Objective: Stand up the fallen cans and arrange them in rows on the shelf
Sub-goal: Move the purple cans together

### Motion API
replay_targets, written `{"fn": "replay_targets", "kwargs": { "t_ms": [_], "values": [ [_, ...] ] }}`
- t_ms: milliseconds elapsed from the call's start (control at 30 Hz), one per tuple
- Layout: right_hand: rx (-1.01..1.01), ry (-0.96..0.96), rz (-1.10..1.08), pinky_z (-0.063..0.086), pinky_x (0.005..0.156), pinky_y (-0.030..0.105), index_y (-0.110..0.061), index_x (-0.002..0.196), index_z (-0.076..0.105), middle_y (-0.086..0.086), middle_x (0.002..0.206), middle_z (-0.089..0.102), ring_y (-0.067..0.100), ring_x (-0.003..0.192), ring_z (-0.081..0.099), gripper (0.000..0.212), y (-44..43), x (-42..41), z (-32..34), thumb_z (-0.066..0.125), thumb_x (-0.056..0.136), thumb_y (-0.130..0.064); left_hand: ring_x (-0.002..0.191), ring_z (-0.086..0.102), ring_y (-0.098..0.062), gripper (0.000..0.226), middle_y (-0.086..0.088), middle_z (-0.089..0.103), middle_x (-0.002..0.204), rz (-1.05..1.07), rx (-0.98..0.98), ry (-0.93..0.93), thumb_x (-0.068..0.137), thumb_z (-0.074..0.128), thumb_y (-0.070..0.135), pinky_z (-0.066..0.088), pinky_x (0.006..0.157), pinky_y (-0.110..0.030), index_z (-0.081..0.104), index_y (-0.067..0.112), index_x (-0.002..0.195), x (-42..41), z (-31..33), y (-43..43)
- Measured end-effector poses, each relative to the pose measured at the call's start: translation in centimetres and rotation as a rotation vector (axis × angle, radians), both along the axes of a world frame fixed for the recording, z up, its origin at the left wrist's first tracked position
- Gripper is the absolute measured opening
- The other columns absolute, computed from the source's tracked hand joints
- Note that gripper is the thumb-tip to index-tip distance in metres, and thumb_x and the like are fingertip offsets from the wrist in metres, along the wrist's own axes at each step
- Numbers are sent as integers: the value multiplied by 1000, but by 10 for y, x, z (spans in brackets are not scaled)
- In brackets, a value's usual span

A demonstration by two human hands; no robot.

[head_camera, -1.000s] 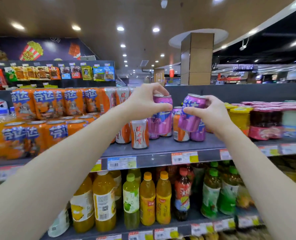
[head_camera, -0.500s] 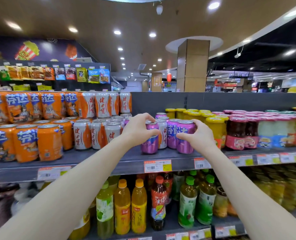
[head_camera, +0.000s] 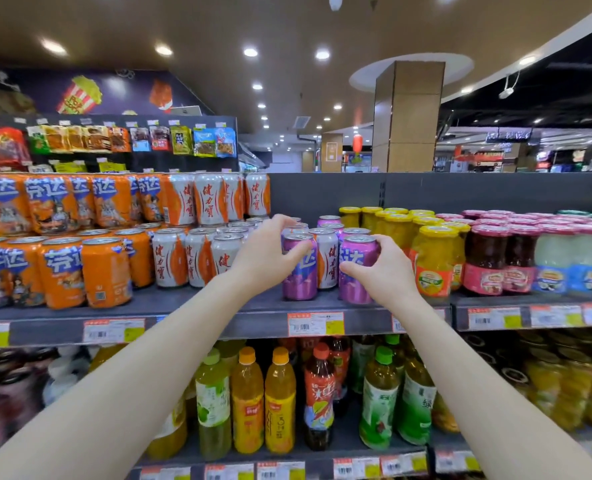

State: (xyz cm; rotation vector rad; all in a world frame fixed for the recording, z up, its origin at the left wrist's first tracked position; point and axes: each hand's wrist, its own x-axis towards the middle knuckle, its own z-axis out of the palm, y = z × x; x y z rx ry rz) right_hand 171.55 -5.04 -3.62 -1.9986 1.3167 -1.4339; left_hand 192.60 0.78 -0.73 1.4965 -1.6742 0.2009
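**Two purple cans upright at the shelf front, a hand on each**

I see my left hand (head_camera: 265, 258) wrapped round the left purple can (head_camera: 299, 271), thumb across its face and fingers (head_camera: 282, 221) curled over the rim; my right hand (head_camera: 379, 271) is clamped on the right purple can (head_camera: 357, 268) from the side and front; both cans stand upright on the grey shelf (head_camera: 190, 306), near its front edge; a white can (head_camera: 327, 258) stands between them, just behind, close to both; more purple tops show further back, partly hidden by my left hand; to the left, rows of white cans (head_camera: 197, 258) and then orange cans (head_camera: 104, 271), with a second tier stacked on top of them; to the right, just beside the right can, jars (head_camera: 429, 261) of yellow fruit with yellow lids, then dark red jars (head_camera: 485, 261); price tags (head_camera: 315, 323) run along the shelf edge; my forearms cross in front of the lower shelf, covering some of its bottles (head_camera: 248, 400) of orange, green and red drink
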Motion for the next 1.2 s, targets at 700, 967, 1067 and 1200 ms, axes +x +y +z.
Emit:
{"fn": "replay_targets", "kwargs": {
  "t_ms": [700,967,1067,1200],
  "values": [
    [49,1009,45,53,92,44,-23,129,60,7,124,53,29,117,51,73,-45,55,90,82,67,-53,110,61,-17,46,1,62,126,-72,358,-329,91,68,27,51,89,-30,58,27,136,51,77,-58],
    [106,982,13,51,92,45,-24,125,60,4,117,63,27,115,47,59,-54,63,92,78,75,-49,131,52,-25,53,-4,54,145,-89,512,-549,97,64,32,43,101,-35,50,20,146,42,78,-111],
    [129,959,19,52,94,47,-26,131,57,4,123,62,27,117,49,71,-55,65,92,82,69,-49,133,51,-27,55,-5,51,149,-87,553,-597,97,62,33,45,103,-38,47,20,148,42,76,-123],
    [148,985,-19,51,93,46,-25,136,54,5,126,59,28,121,45,75,-52,67,93,85,71,-47,132,52,-27,55,-4,51,150,-97,559,-629,96,65,30,46,104,-39,49,22,148,43,77,-131]
  ]
}}
